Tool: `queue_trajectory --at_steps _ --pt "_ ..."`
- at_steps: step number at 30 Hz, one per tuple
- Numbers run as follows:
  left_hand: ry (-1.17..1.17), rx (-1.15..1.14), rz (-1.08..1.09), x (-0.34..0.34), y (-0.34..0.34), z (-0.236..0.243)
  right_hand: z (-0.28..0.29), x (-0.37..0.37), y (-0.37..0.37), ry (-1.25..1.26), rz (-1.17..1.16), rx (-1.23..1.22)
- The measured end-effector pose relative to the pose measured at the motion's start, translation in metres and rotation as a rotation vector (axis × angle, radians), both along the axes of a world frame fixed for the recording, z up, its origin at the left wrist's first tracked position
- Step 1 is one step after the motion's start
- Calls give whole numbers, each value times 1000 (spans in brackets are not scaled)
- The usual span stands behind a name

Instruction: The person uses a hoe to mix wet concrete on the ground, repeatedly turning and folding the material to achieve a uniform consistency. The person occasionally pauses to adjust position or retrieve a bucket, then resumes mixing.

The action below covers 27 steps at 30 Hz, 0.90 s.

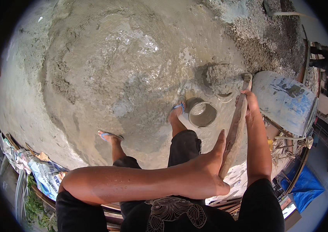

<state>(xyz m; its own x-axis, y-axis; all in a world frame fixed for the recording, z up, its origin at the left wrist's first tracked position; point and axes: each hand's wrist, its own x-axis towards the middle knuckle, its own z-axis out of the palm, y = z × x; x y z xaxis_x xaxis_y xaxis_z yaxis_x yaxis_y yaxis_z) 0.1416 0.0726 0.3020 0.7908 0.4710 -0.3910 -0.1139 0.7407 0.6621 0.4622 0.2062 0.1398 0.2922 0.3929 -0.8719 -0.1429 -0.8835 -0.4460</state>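
Note:
A thick wooden handle (235, 129) slants up and away on the right; the frames do not show what tool it belongs to. Near its upper end, my right hand (250, 101) is wrapped round it. Lower down, my left hand (210, 164) holds it with the thumb stretched along the wood; its other fingers are mostly hidden. Just left of the handle stands a mud-coated bucket (202, 115) with a little wet stuff inside. Beyond that, a second bucket (224, 79) is heaped with grey mortar. Wet grey mortar (133, 58) spreads widely over the ground ahead.
My feet in blue flip-flops (110, 135) stand in the wet mix. A blue-and-white plastic drum (287, 102) lies at the right, below a gravel heap (260, 42). Printed sacks (44, 172) sit at lower left, a blue tarp (306, 185) at lower right. Another person (322, 58) shows at the right rim.

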Motion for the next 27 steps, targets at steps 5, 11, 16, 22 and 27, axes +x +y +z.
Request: queue_trajectory --at_steps 5,11,16,22,27 --pt "918 500 -518 -50 -35 -196 -130 -30 -35 -272 -77 126" --pt "1541 316 -526 -21 -120 -388 -194 -82 -99 -530 -153 462" --pt "893 425 -107 -32 -178 -320 -98 -112 -122 -151 -262 590" --pt "813 146 184 -109 -237 -204 -74 -249 -124 74 -66 404" --pt "840 -6 510 -160 -229 -227 -152 -389 -73 197 226 391"
